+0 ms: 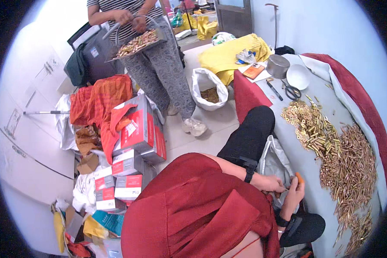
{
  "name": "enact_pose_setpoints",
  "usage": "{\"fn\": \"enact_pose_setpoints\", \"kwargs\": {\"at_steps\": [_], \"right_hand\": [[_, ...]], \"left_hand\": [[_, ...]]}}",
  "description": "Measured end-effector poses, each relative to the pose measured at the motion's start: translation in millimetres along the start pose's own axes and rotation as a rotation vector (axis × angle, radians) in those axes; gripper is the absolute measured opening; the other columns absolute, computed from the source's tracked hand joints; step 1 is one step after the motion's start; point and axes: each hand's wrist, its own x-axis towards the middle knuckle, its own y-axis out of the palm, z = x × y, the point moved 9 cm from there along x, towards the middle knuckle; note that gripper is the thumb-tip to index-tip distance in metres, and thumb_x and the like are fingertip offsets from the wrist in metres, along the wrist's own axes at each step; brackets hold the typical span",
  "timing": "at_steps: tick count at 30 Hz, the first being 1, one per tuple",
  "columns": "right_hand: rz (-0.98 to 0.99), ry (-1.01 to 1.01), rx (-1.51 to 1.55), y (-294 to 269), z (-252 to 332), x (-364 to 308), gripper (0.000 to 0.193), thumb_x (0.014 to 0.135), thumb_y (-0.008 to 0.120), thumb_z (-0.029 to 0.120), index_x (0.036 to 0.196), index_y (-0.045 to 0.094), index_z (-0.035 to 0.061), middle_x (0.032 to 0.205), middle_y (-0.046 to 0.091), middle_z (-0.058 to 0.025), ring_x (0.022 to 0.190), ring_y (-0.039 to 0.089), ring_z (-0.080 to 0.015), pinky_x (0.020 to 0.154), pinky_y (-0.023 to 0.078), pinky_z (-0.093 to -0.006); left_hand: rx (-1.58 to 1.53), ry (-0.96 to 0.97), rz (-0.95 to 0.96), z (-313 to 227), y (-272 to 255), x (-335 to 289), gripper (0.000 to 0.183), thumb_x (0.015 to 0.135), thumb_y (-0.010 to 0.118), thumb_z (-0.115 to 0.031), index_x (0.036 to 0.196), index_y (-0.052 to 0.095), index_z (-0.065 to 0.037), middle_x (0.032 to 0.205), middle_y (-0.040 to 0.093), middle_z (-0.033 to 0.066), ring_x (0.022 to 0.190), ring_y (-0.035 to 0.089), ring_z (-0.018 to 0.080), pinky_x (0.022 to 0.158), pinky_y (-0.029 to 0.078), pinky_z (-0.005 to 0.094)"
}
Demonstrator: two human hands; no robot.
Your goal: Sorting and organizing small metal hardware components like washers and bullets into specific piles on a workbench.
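Observation:
My left hand (268,183) is closed in a pinch in front of my lap, its fingertips close to my right hand. My right hand (293,194) is raised beside it with bent fingers. An orange piece (299,177) shows at the right fingertips; whether it is a finger sleeve or a held thing cannot be told. What lies between the fingers is too small to make out. Below and behind the hands hangs a white woven sack (274,159). To the right, a large heap of small brass-coloured bolt-like metal parts (352,172) covers the table (296,150).
Ring-like parts (297,121), scissors (291,91), a marker (274,90), a phone (253,71), a metal pot (278,66) and a white bowl (298,77) lie farther along. A person holds a loaded scoop (139,45) near an open sack (209,88). Boxes (135,124) stand left.

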Motion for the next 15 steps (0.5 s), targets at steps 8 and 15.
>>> {"fn": "enact_pose_setpoints", "kwargs": {"at_steps": [8, 15], "right_hand": [[-0.019, 0.068, 0.093, -6, 3, -5, 0.028, 0.092, 0.051, 0.018, 0.111, 0.058, -0.0011, 0.097, 0.063, -0.0109, 0.084, 0.058, -0.0165, 0.075, 0.046, -0.0288], [-0.127, 0.096, 0.005, -30, -11, -12, 0.027, 0.090, 0.053, 0.018, 0.107, 0.061, -0.0017, 0.096, 0.064, -0.0097, 0.085, 0.060, -0.0182, 0.076, 0.046, -0.0284]], "left_hand": [[-0.023, -0.035, 0.024, 8, 6, 0, 0.030, 0.088, 0.056, -0.038, 0.077, 0.056, -0.010, 0.060, 0.045, -0.0031, 0.047, 0.038, 0.0077, 0.040, 0.028, 0.0238], [0.038, -0.067, 0.068, -2, 20, -11, 0.033, 0.088, 0.053, -0.042, 0.091, 0.057, -0.010, 0.066, 0.047, -0.0034, 0.055, 0.041, 0.0081, 0.045, 0.032, 0.0233]]}}
